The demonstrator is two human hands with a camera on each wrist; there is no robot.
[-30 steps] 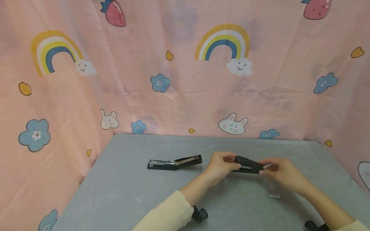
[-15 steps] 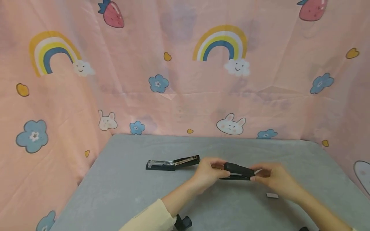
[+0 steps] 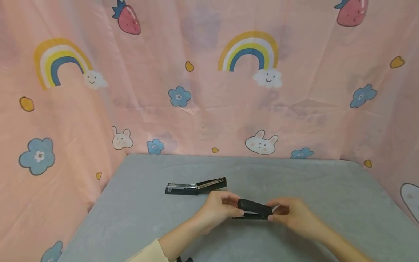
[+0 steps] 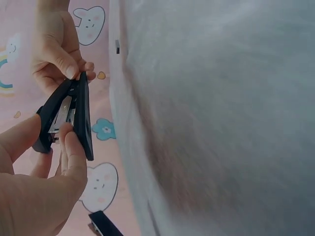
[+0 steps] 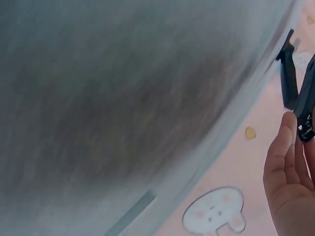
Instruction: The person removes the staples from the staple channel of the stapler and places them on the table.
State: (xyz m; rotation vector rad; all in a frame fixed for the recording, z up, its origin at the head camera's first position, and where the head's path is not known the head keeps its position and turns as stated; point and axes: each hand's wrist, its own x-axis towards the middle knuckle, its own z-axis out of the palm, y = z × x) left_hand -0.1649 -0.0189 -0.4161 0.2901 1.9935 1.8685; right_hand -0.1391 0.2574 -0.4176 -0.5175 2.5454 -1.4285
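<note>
Over the grey table (image 3: 131, 222), I think steady, even pressure and fingertips clear of the gap serve best. My left hand (image 3: 214, 211) and right hand (image 3: 294, 216) each pinch an end (the unfolded stapler (image 3: 199, 187) lies farther off, to the left); between them is the black stapler (image 3: 254, 207), partly ajar.
</note>
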